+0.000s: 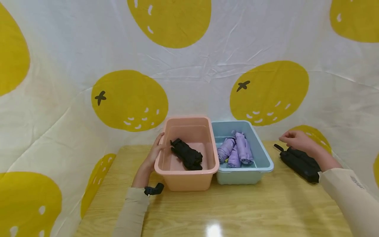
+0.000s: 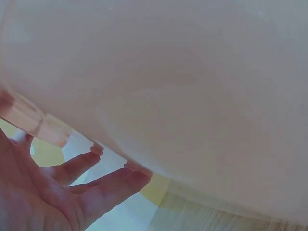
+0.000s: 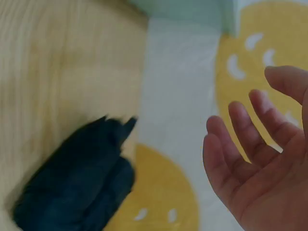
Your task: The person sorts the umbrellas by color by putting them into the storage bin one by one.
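At the pink bin [image 1: 186, 182], my left hand [image 1: 154, 154] holds the left rim, its thumb over the edge and its fingertips against the outer wall. In the left wrist view, that hand's fingers [image 2: 115, 190] reach to the pale wall. A black folded umbrella [image 1: 187, 154] lies inside the pink bin. My right hand [image 1: 302, 142] is raised at the right with loosely bent fingers and holds nothing. Below it, black folded umbrellas [image 1: 299, 164] lie close together on the table, a strap sticking out; the right wrist view shows them [image 3: 72, 178] apart from the hand.
A light blue bin [image 1: 241, 177] stands against the pink bin's right side, with several purple folded umbrellas [image 1: 244, 148] in it. Both bins rest on a wooden table [image 1: 237, 210]. Behind hangs a white cloth [image 1: 189, 89] with yellow fruit prints.
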